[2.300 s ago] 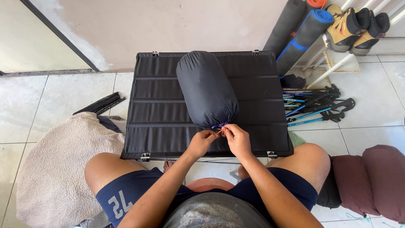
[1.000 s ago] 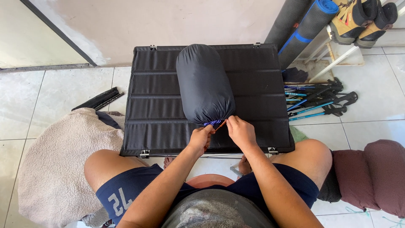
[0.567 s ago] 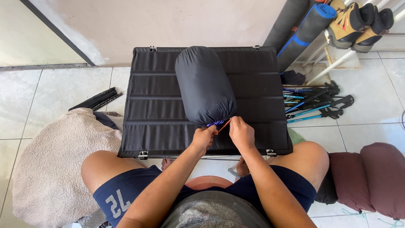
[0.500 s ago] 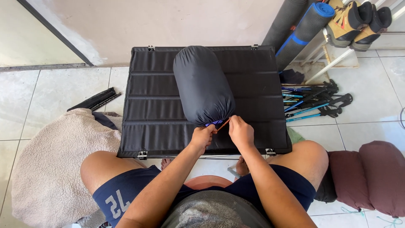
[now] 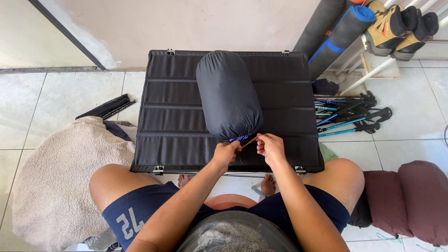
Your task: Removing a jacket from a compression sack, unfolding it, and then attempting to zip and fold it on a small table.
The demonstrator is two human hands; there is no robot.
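Note:
A dark navy stuff sack [image 5: 227, 94], long and rounded, lies lengthwise on a low black folding table [image 5: 177, 116]. Its near end is gathered, with a bit of blue fabric showing. My left hand [image 5: 226, 151] grips that gathered mouth. My right hand [image 5: 269, 145] pinches a thin orange drawstring [image 5: 250, 140], stretched taut between both hands just off the sack's near end.
Rolled mats [image 5: 337, 32] and a pair of boots [image 5: 401, 23] stand at the back right. Trekking poles [image 5: 350, 114] lie on the tile right of the table. A beige fleece blanket [image 5: 60, 177] lies left, a maroon cushion [image 5: 406, 200] right.
The view shifted slightly. My hands stayed at the sack's mouth; the right one has drawn away a little, stretching the cord taut.

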